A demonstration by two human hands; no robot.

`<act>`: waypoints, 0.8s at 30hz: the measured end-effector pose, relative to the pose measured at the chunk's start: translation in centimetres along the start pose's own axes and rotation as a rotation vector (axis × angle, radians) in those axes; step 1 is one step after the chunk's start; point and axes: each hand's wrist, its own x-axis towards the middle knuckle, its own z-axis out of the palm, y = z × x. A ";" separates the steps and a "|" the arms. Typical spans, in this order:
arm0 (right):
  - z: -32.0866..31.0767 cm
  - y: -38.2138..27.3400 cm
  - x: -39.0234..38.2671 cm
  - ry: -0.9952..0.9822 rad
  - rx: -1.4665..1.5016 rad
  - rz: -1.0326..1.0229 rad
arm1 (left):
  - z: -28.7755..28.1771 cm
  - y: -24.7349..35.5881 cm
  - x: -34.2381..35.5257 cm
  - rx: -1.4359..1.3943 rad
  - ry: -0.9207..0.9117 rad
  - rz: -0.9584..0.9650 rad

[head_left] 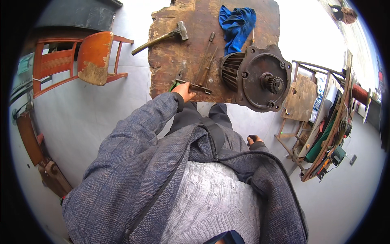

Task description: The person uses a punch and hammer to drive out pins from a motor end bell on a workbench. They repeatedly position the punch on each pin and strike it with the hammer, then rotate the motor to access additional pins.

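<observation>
At the near edge of the worn wooden table (166, 61), my left hand (185, 92) is closed beside a dark metal bar (202, 88) and a green part (174, 86); what its fingers hold is mostly hidden. My right hand (254, 140) hangs low by my thigh, fingers curled in, with something dark at the fingertips that I cannot make out. To the right of my left hand sits a large ribbed motor (256, 77) with a toothed shaft (273, 83) facing up. Slim rod-like tools (206, 61) lie between hand and motor.
A hammer (162, 38) overhangs the table's left edge. Behind the motor lies a blue cloth (237, 26), with a thin screwdriver (253, 35) beside it. An orange wooden chair (94, 59) stands left; a worn chair (300, 97) and a cluttered rack (331, 126) stand right.
</observation>
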 end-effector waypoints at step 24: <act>-1.2 3.7 -0.3 0.033 0.132 0.053 | -1.7 9.1 6.4 0.002 0.114 0.098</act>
